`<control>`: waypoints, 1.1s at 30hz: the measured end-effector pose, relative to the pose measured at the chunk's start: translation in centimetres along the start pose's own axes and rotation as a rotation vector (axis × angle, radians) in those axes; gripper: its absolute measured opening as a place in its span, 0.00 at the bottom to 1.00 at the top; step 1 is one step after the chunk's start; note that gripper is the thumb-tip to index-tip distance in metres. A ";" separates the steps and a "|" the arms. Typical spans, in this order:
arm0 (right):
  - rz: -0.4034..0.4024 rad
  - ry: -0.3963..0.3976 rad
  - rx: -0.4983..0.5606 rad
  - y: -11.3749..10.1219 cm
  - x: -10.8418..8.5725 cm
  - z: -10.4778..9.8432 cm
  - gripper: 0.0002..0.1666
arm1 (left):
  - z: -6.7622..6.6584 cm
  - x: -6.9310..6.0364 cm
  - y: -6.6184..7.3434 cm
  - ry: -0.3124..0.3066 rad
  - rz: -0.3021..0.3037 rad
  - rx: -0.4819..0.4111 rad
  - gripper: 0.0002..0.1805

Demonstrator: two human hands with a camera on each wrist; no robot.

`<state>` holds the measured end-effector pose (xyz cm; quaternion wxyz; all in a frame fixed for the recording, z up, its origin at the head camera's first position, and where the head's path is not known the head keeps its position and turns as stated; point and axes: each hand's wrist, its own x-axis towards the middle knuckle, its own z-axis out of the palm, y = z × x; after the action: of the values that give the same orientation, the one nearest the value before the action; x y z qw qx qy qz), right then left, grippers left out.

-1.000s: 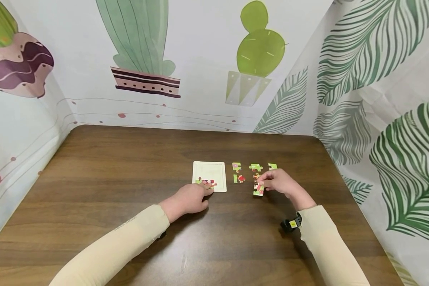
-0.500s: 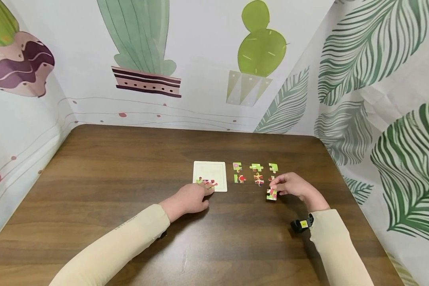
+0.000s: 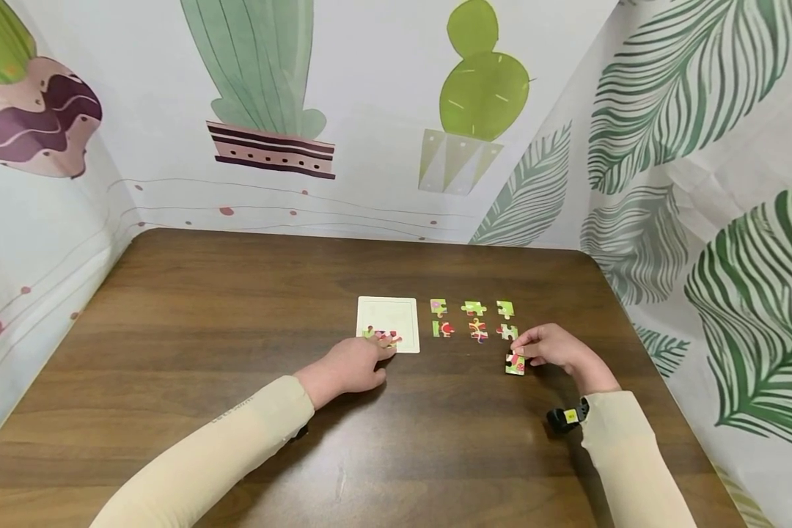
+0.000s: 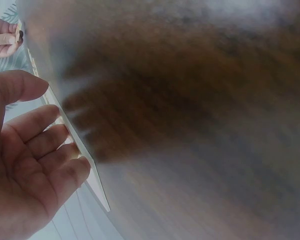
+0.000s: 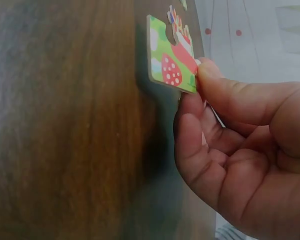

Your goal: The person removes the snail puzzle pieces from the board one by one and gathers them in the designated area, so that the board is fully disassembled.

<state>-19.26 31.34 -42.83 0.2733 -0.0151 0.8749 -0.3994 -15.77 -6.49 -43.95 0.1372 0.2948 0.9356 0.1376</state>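
My right hand (image 3: pixel 561 350) pinches a jigsaw puzzle piece (image 3: pixel 515 364) between thumb and fingers, near the right end of the loose pieces. In the right wrist view the held puzzle piece (image 5: pixel 171 62) is green with a red, white-dotted patch and appears tilted up above the table. My left hand (image 3: pixel 350 364) rests with its fingers over the near side of a cream puzzle tray (image 3: pixel 388 312). Red and green puzzle pieces (image 3: pixel 372 333) lie along the tray's near edge, partly hidden by those fingers. The left wrist view shows the relaxed left fingers (image 4: pixel 45 137) against the tray's edge.
Two rows of loose puzzle pieces lie right of the tray, among them a green piece (image 3: pixel 474 309), a red one (image 3: pixel 444 329) and a rightmost one (image 3: pixel 508 332) close to my right fingertips. The brown wooden table (image 3: pixel 237 293) meets a patterned wall covering (image 3: pixel 369 147) behind.
My right hand has moved right and slightly nearer with the puzzle piece, from below the middle column of loose pieces to below the right one. My left hand stays on the tray.
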 end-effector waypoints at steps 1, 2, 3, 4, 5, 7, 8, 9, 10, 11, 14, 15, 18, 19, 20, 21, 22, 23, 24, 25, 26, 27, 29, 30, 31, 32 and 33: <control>0.000 -0.002 0.000 0.1 0.0 0.0 0.16 | 0.0 0.0 0.0 -0.001 0.001 0.003 0.26; 0.000 -0.004 -0.001 0.2 0.1 -0.1 0.16 | 0.1 0.0 0.0 0.000 0.002 0.007 0.26; -0.001 -0.004 -0.003 0.3 0.1 -0.1 0.16 | 0.1 0.1 0.0 0.000 0.003 0.011 0.26; 0.003 0.001 -0.004 0.4 0.2 -0.1 0.15 | 0.1 0.1 -0.1 0.002 0.004 0.013 0.26; 0.002 0.004 -0.012 0.4 0.2 -0.1 0.15 | 0.1 0.1 -0.1 0.001 0.006 0.017 0.26; -0.002 0.013 -0.035 0.6 0.2 -0.1 0.14 | 0.2 0.2 -0.1 0.002 0.011 0.023 0.26; 0.001 0.023 -0.044 0.6 0.2 -0.1 0.14 | 0.2 0.2 -0.1 0.003 0.012 0.024 0.26; 0.005 0.032 -0.049 0.7 0.2 -0.1 0.13 | 0.2 0.2 -0.1 0.004 0.013 0.023 0.26; 0.009 0.044 -0.053 0.7 0.2 -0.1 0.13 | 0.2 0.2 -0.1 0.006 0.015 0.025 0.26; 0.005 0.047 -0.061 0.8 0.2 -0.1 0.13 | 0.2 0.2 -0.1 0.006 0.016 0.028 0.26; 0.015 0.067 -0.060 0.9 0.3 0.1 0.12 | 0.2 0.2 0.0 0.014 0.025 0.030 0.26; 0.017 0.072 -0.061 0.9 0.3 0.1 0.12 | 0.2 0.2 0.0 0.016 0.026 0.030 0.26; 0.013 0.084 -0.068 0.9 0.5 0.2 0.12 | 0.1 0.2 0.0 0.009 0.017 0.023 0.26; 0.011 0.088 -0.070 0.9 0.5 0.2 0.12 | 0.1 0.2 0.1 0.005 0.010 0.019 0.26; 0.010 0.093 -0.070 0.9 0.6 0.2 0.12 | 0.1 0.2 0.1 0.001 0.004 0.017 0.26; 0.009 0.097 -0.070 0.9 0.6 0.2 0.12 | 0.1 0.1 0.1 -0.004 0.000 0.017 0.26; 0.008 0.100 -0.069 0.9 0.6 0.3 0.12 | 0.0 0.1 0.1 -0.009 -0.004 0.015 0.26; 0.006 0.102 -0.072 0.9 0.6 0.3 0.12 | 0.0 0.1 0.1 -0.011 -0.005 0.015 0.26; 0.008 0.104 -0.075 0.9 0.6 0.3 0.12 | 0.0 0.1 0.1 -0.010 -0.005 0.016 0.26; 0.010 0.107 -0.076 0.9 0.6 0.4 0.12 | 0.0 0.1 0.1 -0.010 -0.004 0.016 0.26; 0.013 0.111 -0.076 0.8 0.6 0.4 0.12 | 0.0 0.1 0.1 -0.007 0.000 0.018 0.26; 0.012 0.112 -0.076 0.8 0.6 0.5 0.12 | 0.0 0.1 0.1 -0.004 0.002 0.017 0.26; 0.011 0.118 -0.076 0.7 0.6 0.6 0.12 | 0.0 0.1 0.1 -0.002 0.005 0.016 0.26; 0.014 0.121 -0.073 0.7 0.5 0.6 0.12 | 0.0 0.1 0.1 -0.003 0.005 0.016 0.26; 0.017 0.126 -0.070 0.6 0.5 0.7 0.12 | 0.0 0.1 0.1 -0.002 0.006 0.015 0.26; 0.021 0.131 -0.066 0.6 0.5 0.7 0.12 | -0.1 0.0 0.1 0.000 0.008 0.015 0.26; 0.020 0.132 -0.065 0.5 0.4 0.7 0.12 | -0.1 0.0 0.1 -0.001 0.007 0.015 0.26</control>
<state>-19.19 31.12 -43.80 0.2185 0.0112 0.9037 -0.3680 -15.78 -6.42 -43.85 0.1352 0.2994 0.9354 0.1309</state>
